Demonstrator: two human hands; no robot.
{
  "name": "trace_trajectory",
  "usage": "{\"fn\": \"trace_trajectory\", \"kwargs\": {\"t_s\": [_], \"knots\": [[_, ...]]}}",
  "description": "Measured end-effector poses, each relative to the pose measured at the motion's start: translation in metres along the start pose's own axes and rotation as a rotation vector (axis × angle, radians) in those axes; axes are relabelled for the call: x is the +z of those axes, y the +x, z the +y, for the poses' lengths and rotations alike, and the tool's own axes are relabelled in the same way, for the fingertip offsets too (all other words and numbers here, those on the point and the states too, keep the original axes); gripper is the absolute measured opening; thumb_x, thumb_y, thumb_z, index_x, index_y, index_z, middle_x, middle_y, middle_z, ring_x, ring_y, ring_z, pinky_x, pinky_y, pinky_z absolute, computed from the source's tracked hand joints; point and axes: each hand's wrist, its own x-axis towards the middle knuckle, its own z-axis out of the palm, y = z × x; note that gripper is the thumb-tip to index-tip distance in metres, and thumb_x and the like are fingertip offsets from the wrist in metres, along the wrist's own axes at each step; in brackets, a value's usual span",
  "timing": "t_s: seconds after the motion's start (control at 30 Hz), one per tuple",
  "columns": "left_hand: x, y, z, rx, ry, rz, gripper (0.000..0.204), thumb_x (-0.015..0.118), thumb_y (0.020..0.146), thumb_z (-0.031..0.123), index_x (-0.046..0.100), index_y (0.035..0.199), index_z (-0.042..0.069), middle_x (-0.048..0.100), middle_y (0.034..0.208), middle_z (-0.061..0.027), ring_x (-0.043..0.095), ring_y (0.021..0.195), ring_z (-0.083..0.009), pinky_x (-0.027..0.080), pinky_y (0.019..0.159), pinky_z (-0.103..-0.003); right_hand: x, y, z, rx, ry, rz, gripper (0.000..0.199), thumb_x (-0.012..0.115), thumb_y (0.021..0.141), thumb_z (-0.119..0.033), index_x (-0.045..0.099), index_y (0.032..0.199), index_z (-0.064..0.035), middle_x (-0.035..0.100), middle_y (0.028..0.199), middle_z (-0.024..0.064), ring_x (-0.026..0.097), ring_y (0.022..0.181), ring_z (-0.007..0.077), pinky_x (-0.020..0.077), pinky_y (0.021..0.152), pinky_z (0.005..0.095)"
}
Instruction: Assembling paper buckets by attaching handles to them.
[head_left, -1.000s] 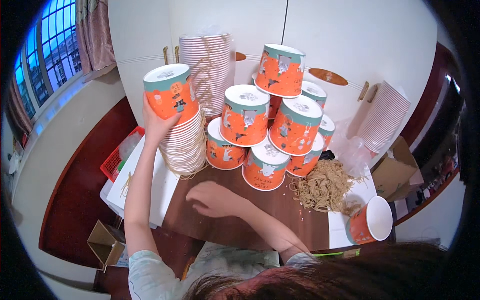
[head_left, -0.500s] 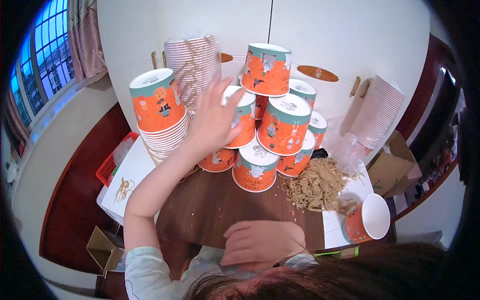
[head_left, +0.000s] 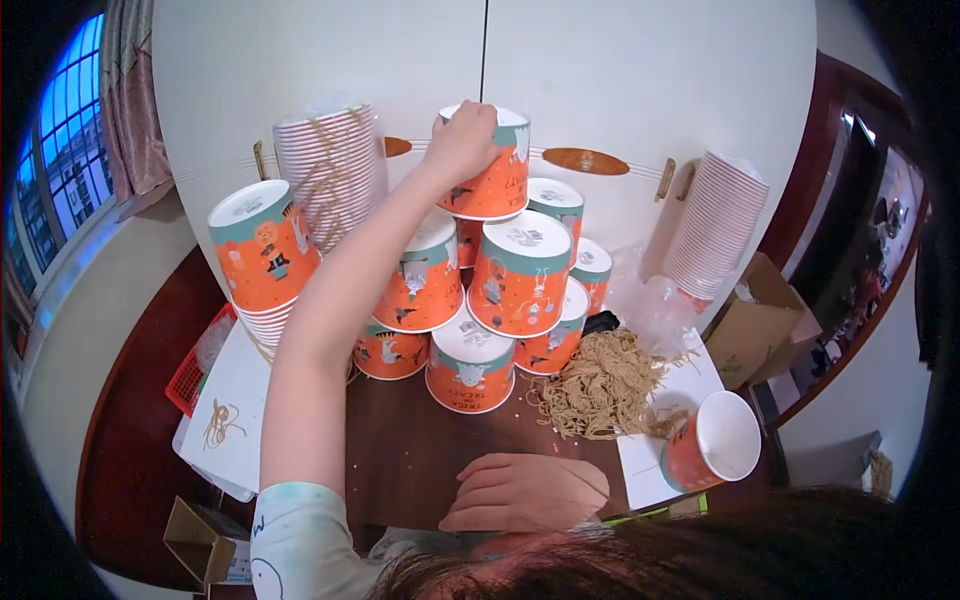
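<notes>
My left hand [head_left: 466,140] reaches up to the top orange and teal paper cup [head_left: 497,182], which stands upside down on a stacked pile. Its fingers close over the upper left edge of that cup's base. Below it sit more upside-down cups, among them a front upper cup [head_left: 520,283], a left upper cup [head_left: 415,285] and a bottom cup [head_left: 470,372] with a white animal print. Flat near the table's front edge lies my right hand [head_left: 525,492], palm down, fingers extended to the left, holding nothing visible.
Nested cups stand at left [head_left: 262,255], with a tall roped stack [head_left: 325,165] behind and another stack [head_left: 722,225] at right. A heap of tan string [head_left: 600,385] lies beside a tipped cup [head_left: 712,440]. Cardboard boxes [head_left: 765,325] and a red basket [head_left: 190,370] flank the brown table [head_left: 410,450].
My left hand has moved up and right from beside the pile and taken hold of the top cup. My right hand stays at the table's front edge. The view has shifted slightly.
</notes>
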Motion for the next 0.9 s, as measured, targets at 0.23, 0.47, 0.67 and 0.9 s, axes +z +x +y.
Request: {"fn": "trace_trajectory", "kwargs": {"t_s": [0.23,0.47,0.67,0.9], "knots": [[-0.083,-0.065,-0.030,-0.125,-0.842,0.315,0.025,0.057,0.084,0.022,0.049,0.097,0.002,0.058,0.081,-0.0051,0.056,0.076,-0.0148,0.045,0.066,-0.027,-0.012,-0.009,0.006,0.055,-0.033,0.157,0.027,0.066,0.072,-0.015,0.059,0.095,-0.0035,0.059,0.086,0.0074,0.055,0.080,0.0255,0.0436,0.078,0.0367],[-0.069,-0.190,-0.021,-0.650,-1.953,0.053,0.027,0.042,0.091,0.017,0.047,0.109,-0.002,0.055,0.106,-0.0141,0.055,0.097,-0.0209,0.047,0.084,-0.035,-0.020,-0.049,0.057,0.113,-0.240,0.974,0.095,0.083,0.051,-0.031,0.030,0.125,-0.0056,0.036,0.128,0.0149,0.043,0.109,0.0253,0.0349,0.090,0.0398],[-0.028,-0.269,-0.009,-0.937,-2.020,-0.124,0.041,0.039,0.092,0.026,0.040,0.124,0.002,0.049,0.120,-0.0131,0.051,0.106,-0.0221,0.044,0.089,-0.037,-0.013,-0.020,0.097,0.045,-0.031,0.835,0.138,0.089,0.033,-0.035,0.000,0.135,-0.0087,0.017,0.139,0.0153,0.024,0.128,0.0313,0.0274,0.102,0.0438],[-0.028,-0.294,0.021,-1.080,-2.075,-0.246,0.041,0.043,0.091,0.028,0.038,0.126,0.006,0.046,0.124,-0.0086,0.049,0.110,-0.0211,0.043,0.091,-0.036,-0.001,-0.023,0.106,0.156,0.233,0.840,0.146,0.090,0.028,-0.024,-0.008,0.135,-0.0141,0.020,0.138,0.0130,0.031,0.124,0.0250,0.0268,0.102,0.0413]]}}
